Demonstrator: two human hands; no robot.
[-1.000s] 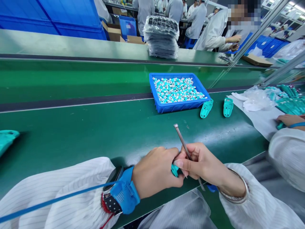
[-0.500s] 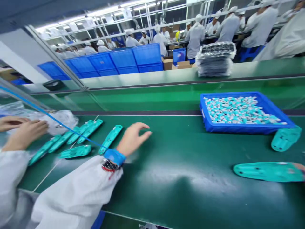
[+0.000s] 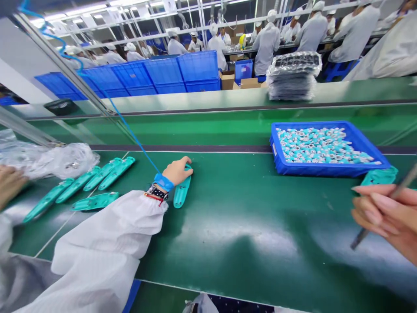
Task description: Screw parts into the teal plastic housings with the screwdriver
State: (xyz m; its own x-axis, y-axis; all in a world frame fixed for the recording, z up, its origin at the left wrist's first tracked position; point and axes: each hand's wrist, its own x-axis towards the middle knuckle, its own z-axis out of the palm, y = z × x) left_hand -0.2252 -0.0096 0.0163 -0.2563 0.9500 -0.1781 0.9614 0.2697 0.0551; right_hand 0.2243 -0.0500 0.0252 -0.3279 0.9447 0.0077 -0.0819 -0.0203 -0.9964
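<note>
My left hand (image 3: 177,171), with a blue wrist strap (image 3: 163,182), has its fingers closed around the far end of a teal plastic shell (image 3: 181,194) on the green bench. Raised at the right edge, my right hand (image 3: 386,213) grips a thin, dark rod-shaped tool (image 3: 360,238); its exact kind is unclear. Behind that hand, another teal shell (image 3: 380,174) is partly hidden beside the blue tray. Several more long teal shells (image 3: 110,174) lie left of my left hand, one of them (image 3: 96,201) close to my sleeve.
A blue tray (image 3: 325,169) full of small teal-and-white parts stands at the back right. Clear plastic bags (image 3: 73,160) and a co-worker's hand (image 3: 9,184) are at the left. Stacked clear trays (image 3: 293,78) sit on the ledge. A blue coiled cord (image 3: 130,128) runs to my wrist strap.
My left hand has closed on a teal shell and shifted it right. My right hand has come into view with the rod-shaped tool; the shell at the right edge is no longer visible.
</note>
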